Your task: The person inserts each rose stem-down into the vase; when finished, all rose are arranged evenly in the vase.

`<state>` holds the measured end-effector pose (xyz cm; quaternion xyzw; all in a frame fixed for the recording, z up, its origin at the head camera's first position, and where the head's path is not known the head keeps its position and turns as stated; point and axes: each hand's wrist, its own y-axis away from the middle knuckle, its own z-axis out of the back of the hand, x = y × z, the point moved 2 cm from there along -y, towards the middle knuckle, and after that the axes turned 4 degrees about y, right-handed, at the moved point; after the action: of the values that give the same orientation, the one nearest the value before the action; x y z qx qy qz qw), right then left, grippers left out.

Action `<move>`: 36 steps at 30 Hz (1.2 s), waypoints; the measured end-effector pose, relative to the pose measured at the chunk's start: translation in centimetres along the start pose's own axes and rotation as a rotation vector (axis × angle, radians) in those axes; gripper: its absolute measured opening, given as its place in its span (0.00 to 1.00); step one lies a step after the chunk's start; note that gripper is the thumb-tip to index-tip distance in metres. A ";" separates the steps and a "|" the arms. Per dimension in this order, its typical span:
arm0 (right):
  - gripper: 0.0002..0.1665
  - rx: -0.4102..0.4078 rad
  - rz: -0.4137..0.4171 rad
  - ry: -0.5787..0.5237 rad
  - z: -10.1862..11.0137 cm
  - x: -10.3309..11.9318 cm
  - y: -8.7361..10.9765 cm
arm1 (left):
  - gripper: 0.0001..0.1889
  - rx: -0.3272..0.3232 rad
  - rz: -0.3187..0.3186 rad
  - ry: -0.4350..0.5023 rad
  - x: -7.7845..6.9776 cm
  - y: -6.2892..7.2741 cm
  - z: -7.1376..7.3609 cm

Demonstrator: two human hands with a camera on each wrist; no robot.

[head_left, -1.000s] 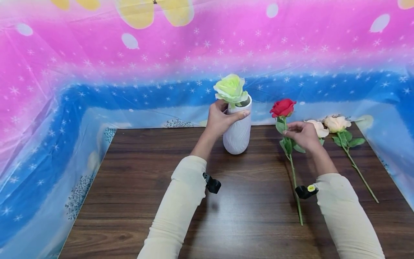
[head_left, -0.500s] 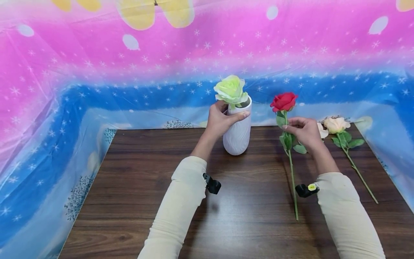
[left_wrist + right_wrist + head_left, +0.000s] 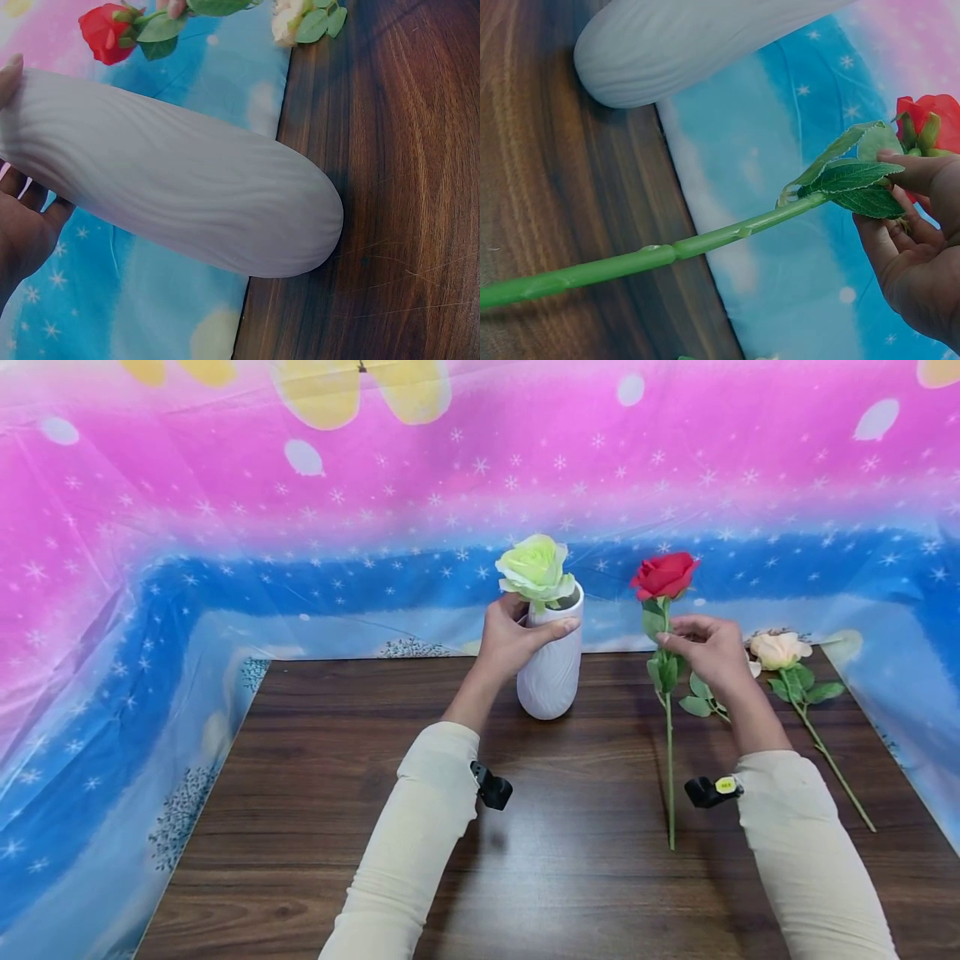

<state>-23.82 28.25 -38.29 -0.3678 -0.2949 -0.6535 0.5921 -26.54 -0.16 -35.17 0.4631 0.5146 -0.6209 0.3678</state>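
Centrally, in the head view, the left hand (image 3: 513,640) grips a white vase (image 3: 551,681) near its rim, thumb across the front; the vase stands on the wooden table (image 3: 322,827). A pale green rose (image 3: 535,566) shows at the vase's mouth. Right of centre, the right hand (image 3: 711,652) pinches a red rose (image 3: 665,576) by the stem, among leaves below the bloom; whether the stem's lower end touches the table cannot be told. Farther right, a cream rose (image 3: 780,650) lies on the table, while a second pale rose (image 3: 753,669) is mostly hidden behind the right hand.

From the left wrist, the vase slants from the left edge past the middle, with the left hand wrapped partly round it at the left. The red rose appears at upper left.

From the right wrist, the red bloom is cut off at the right edge, the right hand's digits close on the stem behind leaves, and the vase crosses the top, apart from the stem.
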 end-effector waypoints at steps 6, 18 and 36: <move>0.20 -0.032 0.031 -0.067 0.3 0.6 -0.3 | 0.28 0.003 0.000 -0.003 0.0 0.0 0.0; 0.07 -0.124 0.086 -0.205 1.1 1.8 -0.4 | 0.28 0.006 0.001 -0.016 0.0 0.1 0.0; 0.10 -0.165 0.114 -0.488 1.8 3.2 -0.7 | 0.28 0.002 0.000 -0.026 0.1 0.0 0.0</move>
<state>-24.34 28.05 -34.58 -0.5778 -0.3536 -0.5327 0.5073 -26.55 -0.18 -35.25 0.4555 0.5090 -0.6273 0.3740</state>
